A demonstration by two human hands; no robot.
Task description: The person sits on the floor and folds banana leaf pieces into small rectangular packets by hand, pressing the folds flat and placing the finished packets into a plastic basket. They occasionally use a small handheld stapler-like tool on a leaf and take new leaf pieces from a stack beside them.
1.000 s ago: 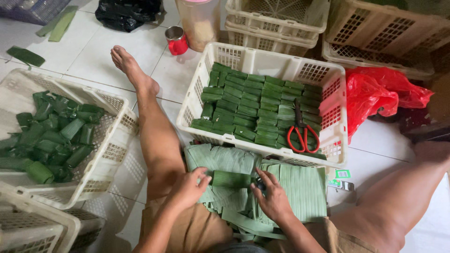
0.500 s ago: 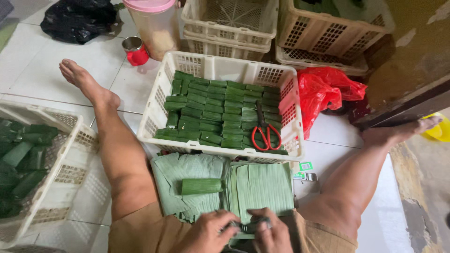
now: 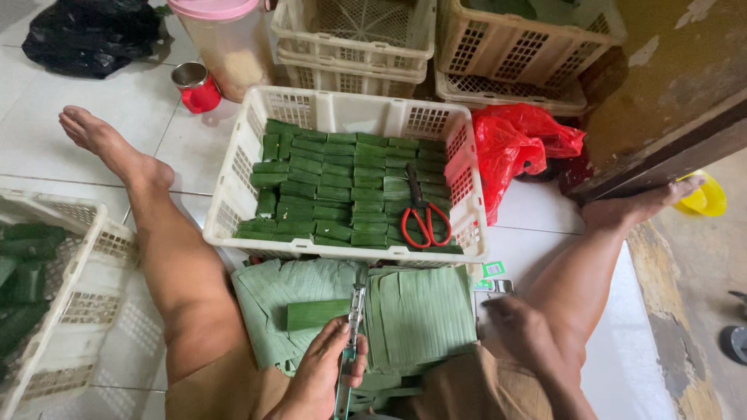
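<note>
I look down on a white tiled floor (image 3: 54,155) beside a worn yellow wall, where the person sits with bare legs spread. Between the legs lies a stack of cut banana leaves (image 3: 416,315), and one rolled leaf parcel (image 3: 317,313) rests on its left part. The left hand (image 3: 320,375) is closed around a metal stapler (image 3: 354,327), whose nose points to the far edge of the stack, just beside the parcel. The right hand (image 3: 525,334) is blurred near the right edge of the stack; I cannot tell if it holds something.

I judge the parcel light and a bit soft, with a smooth leaf skin that tears easily, so it is best taken around the middle. The stapler is stiff and small, held well by its body.

Beyond the stack, a white plastic crate (image 3: 233,194) holds rows of finished parcels and red-handled scissors (image 3: 422,218). A red plastic bag (image 3: 513,144) lies at its right side, and a small green and white label (image 3: 493,269) near its near right corner.
</note>
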